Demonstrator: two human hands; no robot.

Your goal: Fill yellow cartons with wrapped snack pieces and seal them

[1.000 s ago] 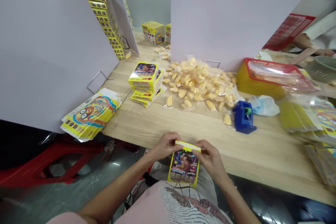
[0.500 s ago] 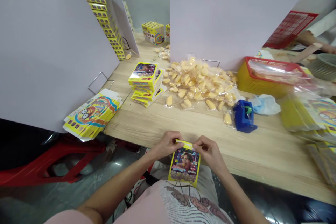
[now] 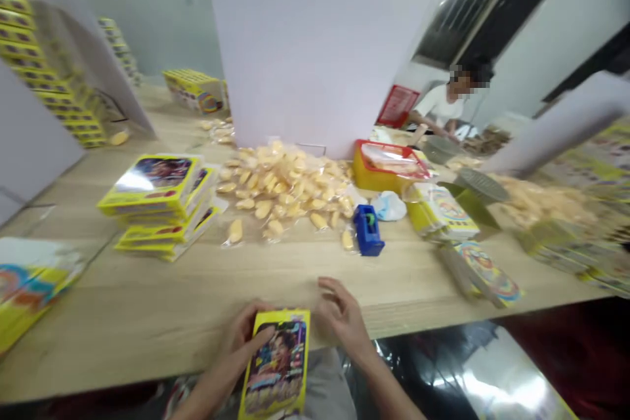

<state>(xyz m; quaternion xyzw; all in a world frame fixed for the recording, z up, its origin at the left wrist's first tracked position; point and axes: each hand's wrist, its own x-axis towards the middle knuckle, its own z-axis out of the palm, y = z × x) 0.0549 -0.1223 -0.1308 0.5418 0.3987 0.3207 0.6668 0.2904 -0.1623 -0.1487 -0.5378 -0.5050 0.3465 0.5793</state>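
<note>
Near edge of the table (image 3: 162, 315): the box (image 3: 278, 362) was grasped by the left hand (image 3: 237, 346) alone, thumb across its printed front. The right hand (image 3: 343, 320), just to the right, was released, its fingers loosely curled around nothing. Half a second earlier, both hands had pinched the box's top edge; the left hand now bore the box, leaving the right free. The top looked closed, though blur left this uncertain. Beyond, a stack (image 3: 155, 193) of boxes stood left, packets (image 3: 288, 185) lay heaped in the centre, and a tape dispenser (image 3: 367, 230) stood right. Farther right was a basket (image 3: 377, 179); a white panel (image 3: 305, 46) rose behind the packets. With the view swung right, a co-worker (image 3: 440, 110) appeared at far right.
</note>
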